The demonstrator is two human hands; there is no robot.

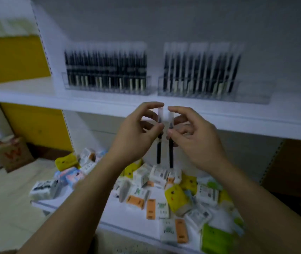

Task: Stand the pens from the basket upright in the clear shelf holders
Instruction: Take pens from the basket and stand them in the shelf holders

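Note:
My left hand (138, 132) pinches one black pen (158, 151) in a clear sleeve, upright, near its top. My right hand (195, 136) pinches a second black pen (171, 154) the same way, right beside the first. Both pens hang just in front of the white shelf edge (91, 105). On that shelf stand two clear holders: the left holder (107, 88) is packed with upright black pens, the right holder (210, 92) is filled at its left and middle, with open slots at its right end (254, 94). No basket is in view.
Below the hands, a lower white shelf (131, 215) carries a jumble of small packets in yellow, orange, white and green. A yellow panel (14, 57) stands at the left. A patterned bag (12, 153) sits on the floor at the left.

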